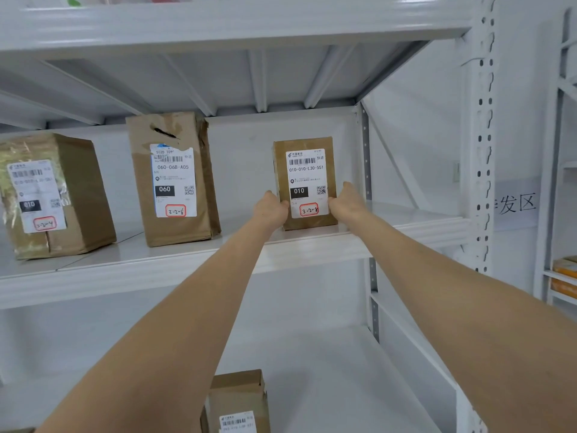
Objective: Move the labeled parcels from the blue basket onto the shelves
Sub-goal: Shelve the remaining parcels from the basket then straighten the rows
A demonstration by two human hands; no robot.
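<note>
A small brown parcel [304,176] with a white label marked 010 and 3-2-8 stands upright on the middle white shelf [312,248], towards its right end. My left hand [271,209] grips its lower left side and my right hand [346,201] grips its lower right side. To the left on the same shelf stand a taller crumpled parcel [173,179] labelled 060 and 3-2-6, and a tape-wrapped parcel [50,195] labelled 010 and 3-2-4. The blue basket is out of view.
Another labelled brown parcel [239,401] stands on the lower shelf at the bottom centre. A perforated white upright [484,135] bounds the rack on the right. A second rack [562,276] with orange items stands at the far right.
</note>
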